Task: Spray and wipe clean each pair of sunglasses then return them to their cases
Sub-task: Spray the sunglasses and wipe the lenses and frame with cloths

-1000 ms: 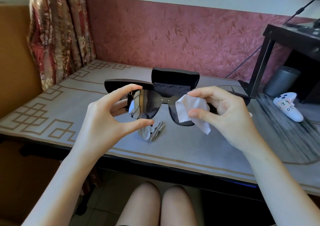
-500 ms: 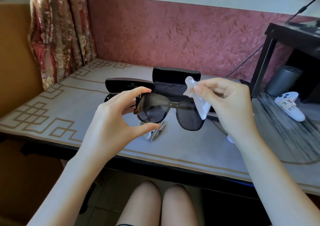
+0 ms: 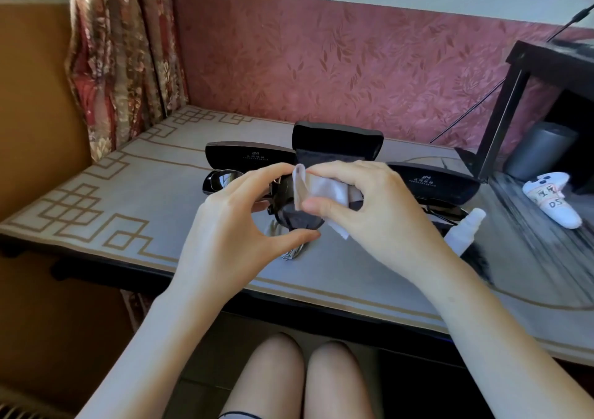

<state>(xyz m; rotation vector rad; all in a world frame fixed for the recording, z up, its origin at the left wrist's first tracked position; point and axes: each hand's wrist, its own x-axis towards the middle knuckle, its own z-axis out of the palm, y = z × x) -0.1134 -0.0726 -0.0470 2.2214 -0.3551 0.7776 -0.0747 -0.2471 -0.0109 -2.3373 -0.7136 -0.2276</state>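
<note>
Above the bench (image 3: 154, 200), before the open case (image 3: 337, 139), the left hand (image 3: 231, 222) is pinching the sunglasses (image 3: 297, 219) by the rim to steady them, while fingers (image 3: 331, 169) of the right hand (image 3: 382, 213) are closing the white cloth (image 3: 324, 187) around a lens, likely to rub both faces together.

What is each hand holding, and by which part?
The left hand pinches the sunglasses by a lens edge. The right hand pinches the white cloth, folded over the glasses.
</note>
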